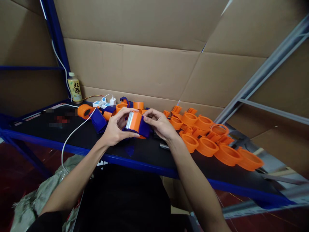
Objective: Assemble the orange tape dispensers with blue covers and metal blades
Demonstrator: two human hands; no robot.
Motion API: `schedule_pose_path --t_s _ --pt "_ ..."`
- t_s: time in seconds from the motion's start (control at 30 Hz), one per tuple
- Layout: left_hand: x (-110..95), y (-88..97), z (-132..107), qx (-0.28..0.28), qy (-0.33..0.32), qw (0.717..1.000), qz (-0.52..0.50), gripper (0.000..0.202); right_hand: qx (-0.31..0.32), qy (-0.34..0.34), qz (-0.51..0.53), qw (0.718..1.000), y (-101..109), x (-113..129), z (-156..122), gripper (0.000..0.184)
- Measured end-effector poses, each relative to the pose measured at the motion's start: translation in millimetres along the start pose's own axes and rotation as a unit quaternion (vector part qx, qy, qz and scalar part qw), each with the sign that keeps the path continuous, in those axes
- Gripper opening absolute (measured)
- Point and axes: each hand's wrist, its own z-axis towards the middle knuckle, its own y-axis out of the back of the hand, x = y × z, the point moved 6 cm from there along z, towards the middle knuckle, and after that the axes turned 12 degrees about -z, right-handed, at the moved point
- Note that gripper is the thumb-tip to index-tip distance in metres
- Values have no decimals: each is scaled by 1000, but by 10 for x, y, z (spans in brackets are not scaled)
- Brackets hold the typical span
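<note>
A tape dispenser (136, 121) of orange and dark blue plastic is held up over the front part of the black tabletop, its serrated metal blade facing left. My left hand (116, 128) wraps round its left side, thumb underneath and fingers along the top. On the right side, the fingertips of my right hand (159, 124) pinch the blue part. Behind my left hand lie more orange and blue dispenser pieces, among them a blue part (98, 120) and an orange ring (84, 111). My fingers hide some of the held dispenser.
Several orange dispenser frames (206, 146) stand in rows at the right. A white power strip (101, 103) and a yellow-labelled bottle (75, 88) are at the back left. A white cable (72, 133) crosses the table (79, 137) and hangs over its blue front edge. Cardboard (154, 67) walls the back.
</note>
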Motion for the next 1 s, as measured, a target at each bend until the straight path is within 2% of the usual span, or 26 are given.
schedule_pose_path --t_s 0.13,0.23,0.3,0.37,0.43,0.53,0.6,0.63,0.7,0.77,0.83,0.9,0.93,1.0 --pt "-18 -4 -4 6 12 1000 -9 75 -4 1 -8 1000 -1 -36 2 35" --pt "-7 -9 2 -5 17 1000 -5 74 -26 29 -31 999 -2 -42 35 38" --pt "28 20 13 -45 10 999 -6 75 -52 61 -77 994 0 -16 51 35" --pt "76 89 19 -110 -3 994 -18 74 -73 108 -159 979 -18 53 28 32" --pt "133 189 8 -187 -7 981 -42 71 -85 168 -267 945 -79 151 -57 39" --pt "219 331 -38 -291 25 951 -97 67 -72 232 -446 861 -260 251 -259 70" --pt "271 356 -64 -320 68 934 -146 62 -55 238 -539 806 -363 267 -373 88" --pt "290 345 -70 -322 88 928 -168 59 -50 238 -568 786 -384 278 -410 91" --pt "314 304 -75 -314 120 920 -200 53 -44 236 -590 771 -330 321 -426 91" --pt "325 280 -78 -314 137 915 -212 49 -56 224 -588 776 -102 386 -347 89" --pt "340 278 -75 -314 148 913 -215 44 -111 179 -583 785 325 435 -179 86" --pt "362 279 -60 -300 163 915 -216 38 -165 100 -594 781 837 397 38 84" --pt "375 275 -50 -286 173 917 -215 36 -173 54 -600 779 1075 330 151 82" --pt "400 252 -34 -253 195 923 -213 34 -151 -50 -598 785 1457 108 349 72"
